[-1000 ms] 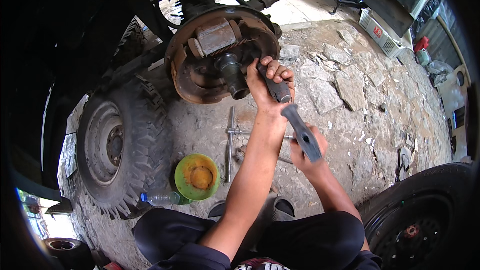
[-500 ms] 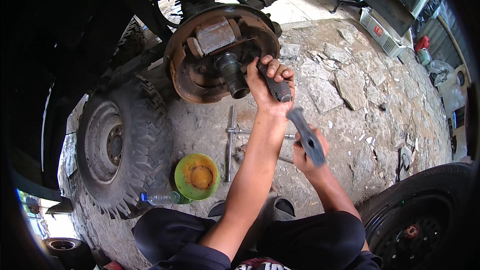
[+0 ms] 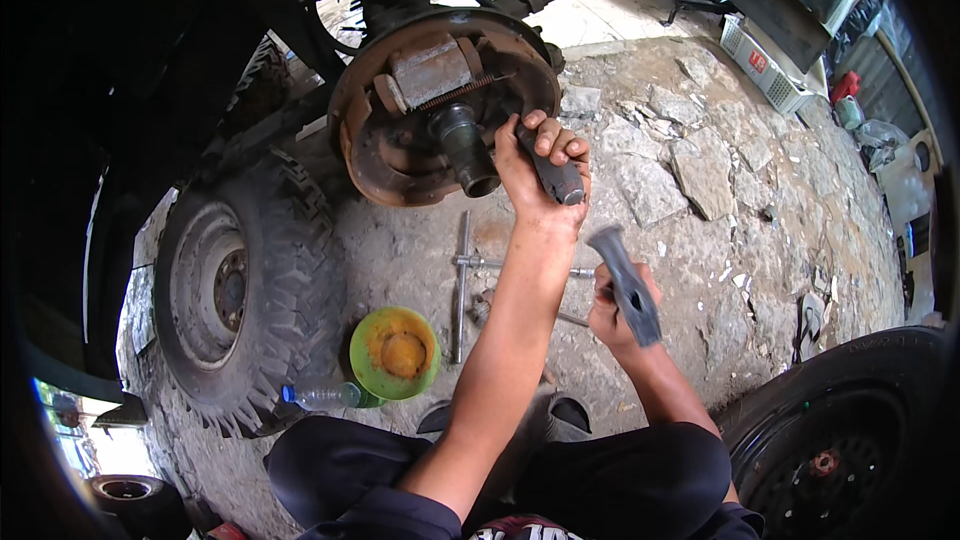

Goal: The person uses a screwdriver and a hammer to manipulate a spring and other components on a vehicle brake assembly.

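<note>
My left hand (image 3: 519, 178) is wrapped round a thick dark metal bar, perhaps a chisel or punch (image 3: 557, 178). One end of the bar faces me, and the other is hidden at the rim of the rusty brake backing plate (image 3: 405, 187). The brake assembly's bare axle spindle (image 3: 462, 152) and coil spring (image 3: 468, 92) show just left of that hand. Lower right, my right hand (image 3: 606, 318) grips a hammer (image 3: 630, 290), whose dark head is slightly blurred and apart from the bar's end. Fingers hide most of the hammer's handle.
A knobbly tyre on its rim (image 3: 268, 285) stands at left, another wheel (image 3: 840, 420) at lower right. Between them are a green bowl (image 3: 364, 348), a plastic bottle (image 3: 322, 397) and a cross wheel wrench (image 3: 461, 290). A white basket (image 3: 760, 75) sits far right on broken stone ground.
The hammer has moved slightly right and down, away from the bar's end. My left hand and the bar have barely moved.
</note>
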Motion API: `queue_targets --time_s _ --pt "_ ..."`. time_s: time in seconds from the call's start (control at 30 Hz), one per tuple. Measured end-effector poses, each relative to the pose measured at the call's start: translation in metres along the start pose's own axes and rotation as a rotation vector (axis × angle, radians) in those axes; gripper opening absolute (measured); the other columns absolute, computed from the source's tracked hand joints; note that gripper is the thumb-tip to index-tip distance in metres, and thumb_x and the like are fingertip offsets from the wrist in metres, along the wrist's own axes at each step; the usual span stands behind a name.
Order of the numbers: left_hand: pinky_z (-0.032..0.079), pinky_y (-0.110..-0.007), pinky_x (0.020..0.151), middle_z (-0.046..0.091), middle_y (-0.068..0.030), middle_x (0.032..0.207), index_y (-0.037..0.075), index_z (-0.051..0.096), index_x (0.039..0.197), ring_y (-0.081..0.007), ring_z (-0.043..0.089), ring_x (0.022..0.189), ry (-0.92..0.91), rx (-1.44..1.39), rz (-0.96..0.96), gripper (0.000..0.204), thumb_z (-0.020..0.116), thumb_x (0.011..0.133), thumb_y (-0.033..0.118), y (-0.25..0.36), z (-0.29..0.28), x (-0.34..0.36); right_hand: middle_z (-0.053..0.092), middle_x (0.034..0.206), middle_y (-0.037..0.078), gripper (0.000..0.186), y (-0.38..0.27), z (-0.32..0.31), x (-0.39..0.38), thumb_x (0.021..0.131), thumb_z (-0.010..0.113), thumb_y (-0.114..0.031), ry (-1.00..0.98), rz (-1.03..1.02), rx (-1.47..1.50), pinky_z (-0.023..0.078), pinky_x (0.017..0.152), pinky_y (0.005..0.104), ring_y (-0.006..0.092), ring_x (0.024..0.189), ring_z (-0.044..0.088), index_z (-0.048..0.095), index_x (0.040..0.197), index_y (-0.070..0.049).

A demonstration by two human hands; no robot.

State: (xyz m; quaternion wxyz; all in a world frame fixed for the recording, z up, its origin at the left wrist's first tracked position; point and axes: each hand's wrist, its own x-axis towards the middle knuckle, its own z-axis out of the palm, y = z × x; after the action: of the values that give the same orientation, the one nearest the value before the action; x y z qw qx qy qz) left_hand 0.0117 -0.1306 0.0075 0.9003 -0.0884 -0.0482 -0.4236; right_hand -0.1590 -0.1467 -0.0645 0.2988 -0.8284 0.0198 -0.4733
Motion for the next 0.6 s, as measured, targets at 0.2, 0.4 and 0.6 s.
queue_targets --time_s 0.2,0.4,0.6 --pt "0.046 -0.027 0.060 0.051 0.0031 0.055 0.011 0.055 0.077 -0.0112 0.048 0.048 0.002 0.040 0.005 0.023 0.048 0.096 0.023 0.003 -0.004 0.001 0.062 0.073 0.015 0.031 -0.006 -0.002 0.012 0.079 0.078 -0.010 -0.004 0.082 -0.035 0.048 0.050 0.0370 0.0329 0.058 0.065 0.054 0.093 0.001" --pt "0.046 -0.027 0.060 0.051 0.0030 0.056 0.011 0.055 0.078 -0.0116 0.048 0.048 -0.004 0.019 -0.018 0.023 0.048 0.096 0.024 0.003 -0.003 0.002 0.061 0.072 0.014 0.030 -0.004 0.002 0.013 0.075 0.079 -0.006 -0.023 0.074 -0.090 0.047 0.048 0.0359 0.0313 0.054 0.062 0.055 0.091 0.001" --pt "0.047 -0.027 0.061 0.052 0.0033 0.056 0.011 0.055 0.077 -0.0111 0.049 0.048 -0.025 0.039 -0.001 0.024 0.048 0.096 0.023 0.004 -0.005 0.004 0.061 0.072 0.015 0.029 -0.008 0.000 0.014 0.076 0.079 -0.004 -0.011 0.053 -0.144 0.049 0.050 0.0367 0.0326 0.055 0.062 0.058 0.095 0.002"
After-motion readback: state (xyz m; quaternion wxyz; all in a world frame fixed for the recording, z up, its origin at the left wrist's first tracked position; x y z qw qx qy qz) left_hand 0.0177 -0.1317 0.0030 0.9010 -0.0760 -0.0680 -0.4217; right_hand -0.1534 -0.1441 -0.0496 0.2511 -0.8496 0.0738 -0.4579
